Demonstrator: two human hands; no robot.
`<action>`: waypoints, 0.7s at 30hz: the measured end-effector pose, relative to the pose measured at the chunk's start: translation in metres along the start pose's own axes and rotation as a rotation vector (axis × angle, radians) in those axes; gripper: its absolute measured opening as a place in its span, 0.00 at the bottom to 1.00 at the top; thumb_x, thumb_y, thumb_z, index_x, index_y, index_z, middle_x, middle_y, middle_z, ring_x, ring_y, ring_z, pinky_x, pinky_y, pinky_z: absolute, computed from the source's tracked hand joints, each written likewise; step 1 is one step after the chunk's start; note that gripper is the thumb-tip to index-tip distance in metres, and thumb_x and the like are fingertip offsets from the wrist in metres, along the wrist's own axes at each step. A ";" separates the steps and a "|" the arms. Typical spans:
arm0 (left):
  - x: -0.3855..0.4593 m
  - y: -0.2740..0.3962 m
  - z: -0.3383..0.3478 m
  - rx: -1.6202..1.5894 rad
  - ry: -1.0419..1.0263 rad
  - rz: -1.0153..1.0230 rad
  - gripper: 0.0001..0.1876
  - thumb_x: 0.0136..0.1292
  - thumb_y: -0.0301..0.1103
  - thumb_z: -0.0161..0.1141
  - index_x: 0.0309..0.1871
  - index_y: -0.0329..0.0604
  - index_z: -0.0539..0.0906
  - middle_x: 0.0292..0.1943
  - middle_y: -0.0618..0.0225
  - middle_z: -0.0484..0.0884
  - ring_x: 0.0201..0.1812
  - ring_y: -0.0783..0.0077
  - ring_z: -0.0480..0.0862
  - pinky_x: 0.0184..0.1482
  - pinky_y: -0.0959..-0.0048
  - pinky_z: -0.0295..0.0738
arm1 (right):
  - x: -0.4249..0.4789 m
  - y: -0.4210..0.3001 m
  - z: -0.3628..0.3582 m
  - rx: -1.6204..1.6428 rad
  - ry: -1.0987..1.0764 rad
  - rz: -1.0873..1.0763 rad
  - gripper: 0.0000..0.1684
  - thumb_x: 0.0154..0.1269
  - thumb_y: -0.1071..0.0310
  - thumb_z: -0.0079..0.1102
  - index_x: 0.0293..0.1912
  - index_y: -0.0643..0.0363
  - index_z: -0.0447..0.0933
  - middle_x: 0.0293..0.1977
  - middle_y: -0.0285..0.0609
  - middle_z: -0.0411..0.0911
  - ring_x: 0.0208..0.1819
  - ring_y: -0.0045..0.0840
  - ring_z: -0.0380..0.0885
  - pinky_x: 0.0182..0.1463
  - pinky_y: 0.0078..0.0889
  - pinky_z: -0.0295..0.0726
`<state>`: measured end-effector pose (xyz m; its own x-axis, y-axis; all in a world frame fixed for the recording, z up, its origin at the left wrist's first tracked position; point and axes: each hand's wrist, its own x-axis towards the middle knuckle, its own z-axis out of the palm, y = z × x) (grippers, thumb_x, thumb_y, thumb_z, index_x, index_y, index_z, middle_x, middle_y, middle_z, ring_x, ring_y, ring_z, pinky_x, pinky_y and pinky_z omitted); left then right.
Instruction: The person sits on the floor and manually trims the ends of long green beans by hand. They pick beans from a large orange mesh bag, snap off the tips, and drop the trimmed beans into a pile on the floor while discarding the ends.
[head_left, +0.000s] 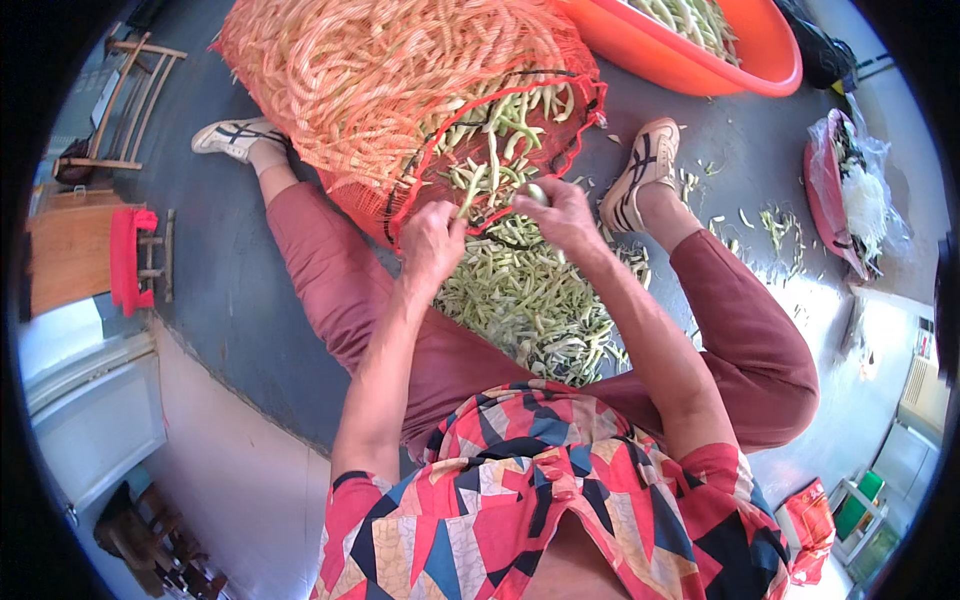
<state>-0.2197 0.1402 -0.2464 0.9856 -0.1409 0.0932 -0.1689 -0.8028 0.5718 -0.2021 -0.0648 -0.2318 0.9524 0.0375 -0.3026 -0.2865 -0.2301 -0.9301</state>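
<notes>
My left hand (431, 240) pinches a long green bean pod (472, 189), which points up and away from me. Close by on the right, my right hand (562, 214) is curled around a pale green bean piece (537, 194). Both hands are above the open mouth of a red mesh sack (551, 146), lying on its side and packed with whole bean pods (360, 82). Some loose pods (491, 169) rest inside the mouth. Below my hands, between my legs, spreads a heap of short broken bean pieces (540, 300).
An orange plastic tub (757, 64) with more pods stands at the upper right. Scraps (780, 225) litter the grey floor (232, 292). A pink basin (821, 187) with plastic bags is at far right. Wooden stools (135, 112) stand left.
</notes>
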 end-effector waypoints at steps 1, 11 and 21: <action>-0.005 0.019 -0.004 -0.022 0.026 0.056 0.06 0.55 0.30 0.62 0.34 0.39 0.79 0.30 0.56 0.79 0.31 0.51 0.81 0.35 0.58 0.76 | -0.001 0.003 0.006 0.004 0.007 -0.039 0.15 0.56 0.61 0.68 0.36 0.63 0.80 0.21 0.31 0.75 0.23 0.12 0.68 0.26 0.23 0.68; -0.007 0.064 -0.036 -0.397 0.159 0.023 0.12 0.60 0.35 0.63 0.41 0.37 0.79 0.31 0.61 0.81 0.28 0.70 0.81 0.30 0.70 0.74 | -0.024 -0.037 -0.012 -0.238 -0.235 -0.313 0.10 0.57 0.68 0.63 0.39 0.61 0.79 0.22 0.36 0.73 0.27 0.16 0.70 0.32 0.25 0.71; 0.002 0.060 -0.057 -0.362 0.058 0.160 0.07 0.60 0.30 0.62 0.31 0.36 0.80 0.25 0.66 0.79 0.23 0.74 0.78 0.26 0.73 0.73 | -0.034 -0.049 -0.005 -0.377 -0.220 -0.677 0.12 0.54 0.70 0.64 0.39 0.62 0.78 0.25 0.47 0.76 0.27 0.35 0.77 0.30 0.33 0.74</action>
<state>-0.2279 0.1248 -0.1660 0.9476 -0.2059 0.2443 -0.3172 -0.5156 0.7959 -0.2194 -0.0598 -0.1747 0.8531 0.4677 0.2311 0.4377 -0.4005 -0.8050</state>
